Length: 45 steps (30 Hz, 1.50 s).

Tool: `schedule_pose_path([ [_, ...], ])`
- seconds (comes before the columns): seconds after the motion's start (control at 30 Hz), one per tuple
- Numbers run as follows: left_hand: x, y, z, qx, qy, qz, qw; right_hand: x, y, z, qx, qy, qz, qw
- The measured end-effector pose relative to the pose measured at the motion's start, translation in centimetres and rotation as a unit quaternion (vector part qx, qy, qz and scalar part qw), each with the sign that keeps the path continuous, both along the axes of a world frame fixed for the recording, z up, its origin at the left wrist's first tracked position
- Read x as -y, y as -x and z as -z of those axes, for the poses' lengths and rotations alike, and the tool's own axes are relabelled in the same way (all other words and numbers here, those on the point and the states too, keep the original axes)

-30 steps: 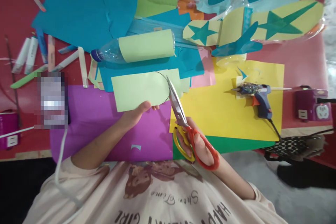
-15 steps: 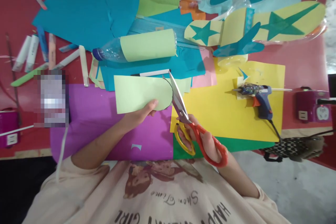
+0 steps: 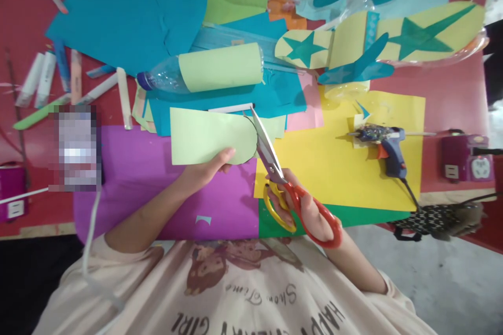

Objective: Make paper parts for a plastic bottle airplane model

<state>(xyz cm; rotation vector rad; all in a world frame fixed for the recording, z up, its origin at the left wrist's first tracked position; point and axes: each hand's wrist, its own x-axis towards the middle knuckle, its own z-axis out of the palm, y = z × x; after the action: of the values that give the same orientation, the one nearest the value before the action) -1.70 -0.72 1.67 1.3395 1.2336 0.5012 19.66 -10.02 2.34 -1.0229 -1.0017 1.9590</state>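
Gone since a second ago: the corner beyond the drawn curve. I list: purple paper, underneath, 6 o'clock; pale green sheet, centre, rounded end at its 3 o'clock; scissors, blades nearly together against that curve; right hand, fingers closed through the loops; left hand, pinching the sheet's 6 o'clock edge. I judge the curve is being trimmed; the next move calls for turning the sheet into the blades

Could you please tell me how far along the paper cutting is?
On the light green paper, the rounded end looks mostly cut along the pencilled curve. The left hand holds its lower edge while the right hand works the scissors at the curve's top. That last stretch seems left.
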Motion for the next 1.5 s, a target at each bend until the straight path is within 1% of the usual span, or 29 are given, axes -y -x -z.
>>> schedule_pose_path([
  [0.1,-0.2,0.1,0.2,0.015,0.011,0.014,1.000,-0.2,-0.1,0.1,-0.003,0.001,-0.004,1.000],
  [0.17,-0.4,0.2,0.4,0.018,0.013,0.010,1.000,-0.3,-0.1,0.2,-0.006,0.006,-0.005,1.000],
  [0.37,-0.4,0.5,1.5,0.062,0.016,-0.064,0.996,-0.5,-0.4,0.3,0.002,0.014,-0.009,1.000],
  [0.53,-0.3,0.6,2.0,0.067,0.025,-0.084,0.994,-0.5,-0.5,0.5,-0.002,0.011,-0.012,1.000],
  [0.63,-0.3,0.6,2.0,0.069,0.021,-0.086,0.994,-0.5,-0.4,0.4,0.000,0.021,-0.009,1.000],
  [0.7,-0.3,0.6,2.0,0.075,0.019,-0.084,0.993,-0.5,-0.4,0.3,0.002,0.023,0.005,1.000],
  [0.97,-0.3,1.1,3.0,0.105,0.002,-0.075,0.992,-0.1,-0.8,0.7,-0.007,0.000,0.019,1.000],
  [1.13,-0.5,1.0,2.8,0.102,0.005,-0.080,0.992,-0.1,-0.9,0.3,0.013,0.003,0.007,1.000],
  [1.23,-0.6,0.8,2.6,0.110,-0.002,-0.090,0.990,-0.2,-1.0,0.0,0.028,0.020,0.006,0.999],
  [1.4,-0.9,0.5,2.3,0.118,0.002,-0.128,0.985,-0.5,-1.3,0.1,0.022,0.037,-0.004,0.999],
  [1.5,-1.0,0.6,2.2,0.119,0.015,-0.128,0.985,-0.5,-1.4,0.3,0.021,0.033,0.001,0.999],
])
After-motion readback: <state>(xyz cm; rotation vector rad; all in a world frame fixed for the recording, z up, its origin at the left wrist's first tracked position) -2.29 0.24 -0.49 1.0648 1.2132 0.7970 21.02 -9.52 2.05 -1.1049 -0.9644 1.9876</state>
